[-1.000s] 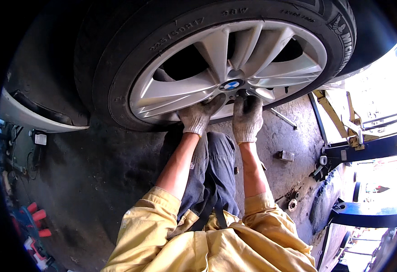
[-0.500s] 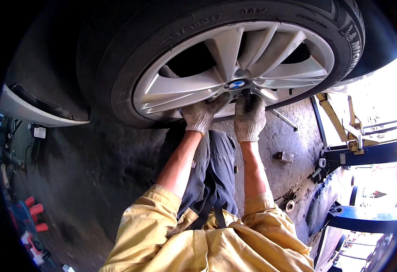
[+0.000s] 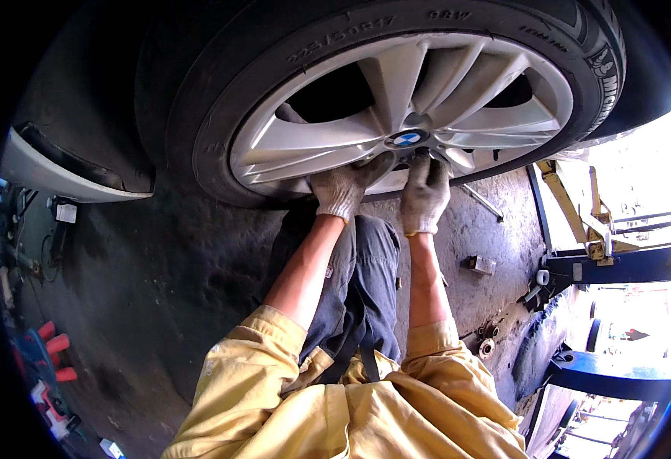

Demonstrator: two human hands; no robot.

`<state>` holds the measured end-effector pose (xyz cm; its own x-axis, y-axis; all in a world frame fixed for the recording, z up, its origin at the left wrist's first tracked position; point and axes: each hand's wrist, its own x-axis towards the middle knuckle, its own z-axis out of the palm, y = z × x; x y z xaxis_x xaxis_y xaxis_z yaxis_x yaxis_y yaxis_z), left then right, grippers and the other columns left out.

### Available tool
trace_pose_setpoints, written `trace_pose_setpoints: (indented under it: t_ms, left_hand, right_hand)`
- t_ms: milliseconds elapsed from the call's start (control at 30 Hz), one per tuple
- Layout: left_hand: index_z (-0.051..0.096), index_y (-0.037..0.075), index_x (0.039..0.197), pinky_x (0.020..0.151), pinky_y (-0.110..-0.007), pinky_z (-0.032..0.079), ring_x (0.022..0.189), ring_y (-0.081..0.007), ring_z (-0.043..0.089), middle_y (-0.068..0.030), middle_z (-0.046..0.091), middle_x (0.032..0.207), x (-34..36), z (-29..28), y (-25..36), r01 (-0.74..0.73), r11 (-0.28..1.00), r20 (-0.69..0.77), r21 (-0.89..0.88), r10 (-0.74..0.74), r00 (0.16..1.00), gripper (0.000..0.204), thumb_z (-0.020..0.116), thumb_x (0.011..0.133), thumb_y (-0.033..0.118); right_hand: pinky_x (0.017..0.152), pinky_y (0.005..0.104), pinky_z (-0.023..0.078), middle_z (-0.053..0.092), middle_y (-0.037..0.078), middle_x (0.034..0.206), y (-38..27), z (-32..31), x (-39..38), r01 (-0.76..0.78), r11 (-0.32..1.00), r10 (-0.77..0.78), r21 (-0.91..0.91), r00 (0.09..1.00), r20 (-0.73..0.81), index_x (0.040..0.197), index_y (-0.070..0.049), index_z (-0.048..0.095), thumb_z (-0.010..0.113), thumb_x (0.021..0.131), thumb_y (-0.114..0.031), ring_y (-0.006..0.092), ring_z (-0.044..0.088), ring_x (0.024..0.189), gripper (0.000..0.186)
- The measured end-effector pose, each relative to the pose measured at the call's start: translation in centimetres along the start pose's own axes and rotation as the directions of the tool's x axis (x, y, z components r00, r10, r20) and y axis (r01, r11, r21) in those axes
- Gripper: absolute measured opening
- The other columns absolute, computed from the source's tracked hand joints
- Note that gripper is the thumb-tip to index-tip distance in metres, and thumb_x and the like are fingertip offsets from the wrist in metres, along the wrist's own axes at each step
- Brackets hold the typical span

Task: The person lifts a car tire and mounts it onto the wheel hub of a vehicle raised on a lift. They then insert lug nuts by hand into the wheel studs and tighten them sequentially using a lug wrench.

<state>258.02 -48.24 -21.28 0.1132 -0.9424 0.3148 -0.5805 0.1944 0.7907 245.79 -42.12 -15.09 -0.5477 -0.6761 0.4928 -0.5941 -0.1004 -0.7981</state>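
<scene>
A silver alloy wheel (image 3: 396, 92) with a black tire (image 3: 197, 115) hangs in front of me on a car. Both my hands wear greyish, soiled knit gloves. My left hand (image 3: 344, 186) is at the lower spokes, its thumb stretched toward the hub and its fingers curled round the spoke, partly hidden. Just below the round centre cap (image 3: 406, 139), my right hand (image 3: 426, 191) has its fingertips pinched at a bolt hole on a small dark piece, which looks like a wheel bolt; most of it is covered by the fingers.
A metal bar (image 3: 483, 201) lies on the floor right of the wheel, with a small box (image 3: 481, 265) nearer me. Round metal parts (image 3: 487, 348) lie farther down. Blue lift arms (image 3: 618, 375) stand at the right; red-handled tools (image 3: 57, 352) are at the left.
The wheel appears slightly farther right and higher in view. My right hand's fingers have closed in nearer the hub, and less of the dark piece shows. My left hand stays at the spoke.
</scene>
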Motion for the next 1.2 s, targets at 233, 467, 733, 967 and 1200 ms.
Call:
trace_pose_setpoints:
  t_ms: [233, 467, 733, 967, 1200]
  left_hand:
    - [0.074, 0.008, 0.108, 0.081, -0.046, 0.057, 0.091, -0.0377, 0.073, -0.017, 0.075, 0.101, 0.0, -0.3, 0.3, -0.027, 0.999, -0.004, 0.023, 0.027, 1.0, 0.081, 0.077, 0.066, 0.077]
    - [0.074, 0.006, 0.109, 0.081, -0.047, 0.056, 0.093, -0.0361, 0.072, -0.0165, 0.074, 0.101, -0.2, 0.1, 0.0, 0.02, 1.0, 0.022, -0.002, -0.02, 1.0, 0.09, 0.066, 0.07, 0.087]
    - [0.074, 0.004, 0.109, 0.083, -0.047, 0.056, 0.095, -0.0376, 0.072, -0.0192, 0.074, 0.102, -0.3, 0.6, -0.4, 0.025, 0.999, -0.005, 0.036, -0.025, 1.0, 0.093, 0.067, 0.067, 0.088]
    - [0.073, 0.007, 0.11, 0.081, -0.046, 0.057, 0.093, -0.0369, 0.072, -0.0164, 0.074, 0.103, -0.1, -0.3, 0.4, 0.042, 0.998, -0.016, 0.036, -0.042, 0.999, 0.088, 0.071, 0.067, 0.085]
    - [0.072, 0.005, 0.112, 0.089, -0.045, 0.054, 0.102, -0.0366, 0.071, -0.018, 0.074, 0.107, -0.5, -0.6, 0.2, -0.001, 0.999, 0.036, 0.05, -0.001, 0.999, 0.073, 0.076, 0.077, 0.068]
  right_hand:
    - [0.055, 0.0327, 0.049, 0.062, 0.005, 0.078, 1.0, -1.5, 0.5, -0.577, 0.687, 0.48, 0.441, 0.816, 0.32, 0.108, -0.002, 0.064, 0.056, 0.104, -0.036, 0.0188, 0.061, 0.062, 0.035]
    - [0.07, 0.045, 0.053, 0.069, 0.018, 0.091, -0.2, -0.2, 0.8, 0.131, 0.959, -0.134, -0.25, 0.991, 0.002, 0.104, -0.006, 0.065, 0.065, 0.095, -0.026, 0.0372, 0.068, 0.081, 0.022]
    - [0.058, 0.0429, 0.05, 0.068, 0.016, 0.077, -0.7, -1.2, 0.9, -0.051, 0.991, 0.057, -0.126, 0.997, 0.049, 0.101, -0.007, 0.066, 0.057, 0.101, -0.049, 0.0344, 0.066, 0.064, 0.043]
    - [0.077, 0.0465, 0.054, 0.073, 0.024, 0.097, -0.7, -1.1, 1.1, 0.078, 0.952, -0.052, -0.295, 0.994, 0.095, 0.11, -0.002, 0.068, 0.061, 0.099, -0.041, 0.0447, 0.069, 0.092, 0.04]
    - [0.072, 0.0428, 0.052, 0.067, 0.021, 0.078, 0.0, -0.9, 1.4, 0.23, 0.925, -0.193, -0.302, 0.97, 0.148, 0.096, 0.002, 0.069, 0.061, 0.099, -0.031, 0.0386, 0.065, 0.078, 0.034]
